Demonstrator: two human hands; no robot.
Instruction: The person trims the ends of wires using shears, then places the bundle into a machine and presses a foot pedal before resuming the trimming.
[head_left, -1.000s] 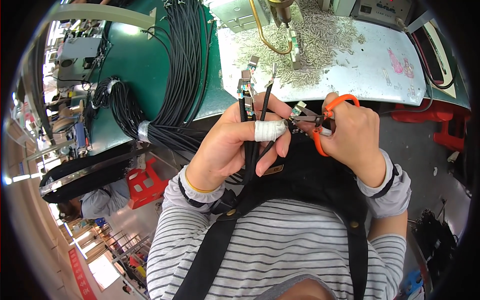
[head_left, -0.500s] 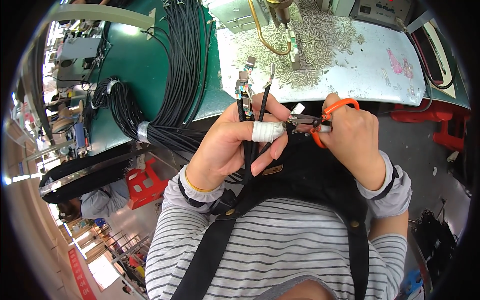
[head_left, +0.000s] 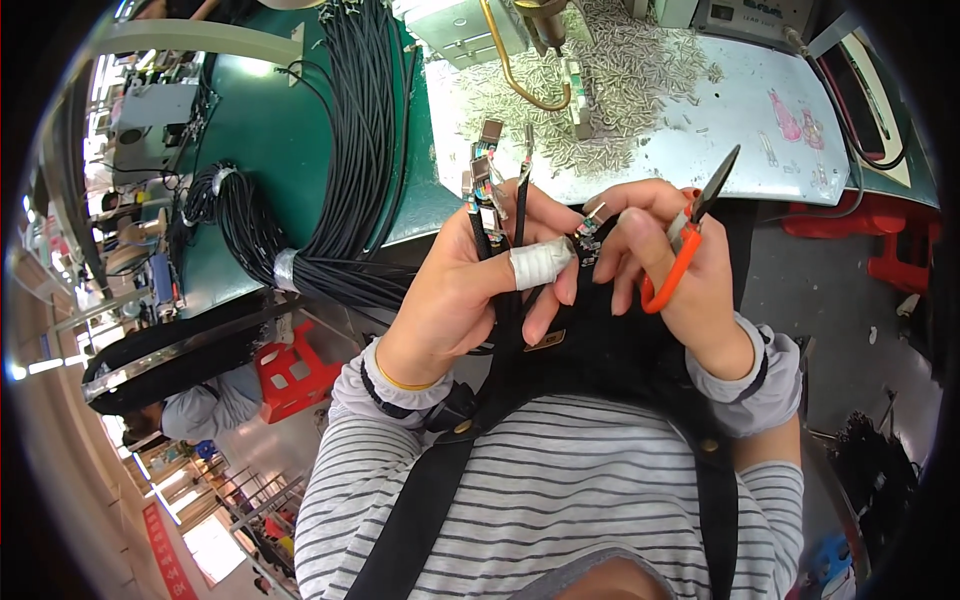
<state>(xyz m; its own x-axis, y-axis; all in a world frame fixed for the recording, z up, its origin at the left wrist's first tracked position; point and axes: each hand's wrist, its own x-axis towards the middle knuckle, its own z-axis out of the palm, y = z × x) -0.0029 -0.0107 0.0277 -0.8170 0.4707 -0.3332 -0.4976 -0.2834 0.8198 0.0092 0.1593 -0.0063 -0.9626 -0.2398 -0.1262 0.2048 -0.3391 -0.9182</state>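
Striped sleeves frame the lower view, and both hands meet close in front of the chest, above the near edge of the table [head_left: 300,150]. The left hand [head_left: 470,290] is closed around a small bunch of thin black cables [head_left: 500,230], which stand up out of the fist; their bare connector ends [head_left: 487,165] fan out above the fingers, with short coloured wires showing just below the metal tips. A white tape wrap [head_left: 538,263] covers one finger of this hand, lying across the cables. The right hand [head_left: 680,270] has its fingers curled through the orange handles of a pair of scissors [head_left: 690,235], whose dark blades point up and away to the right. The same hand's thumb and forefinger pinch one more connector end [head_left: 588,228], held just beside the taped finger, so the two hands touch or nearly touch there.

Beyond the hands, the table's right part is a pale sheet [head_left: 720,120] strewn with many small metal pins [head_left: 620,80]. A brass-coloured curved tube [head_left: 505,70] comes down from a machine at the far edge. On the green left part lies a thick bundle of long black cables [head_left: 355,140], bound with tape near the table's edge, and a smaller coil [head_left: 225,200] lies beside it. Below the table stands a red plastic stool [head_left: 290,365].
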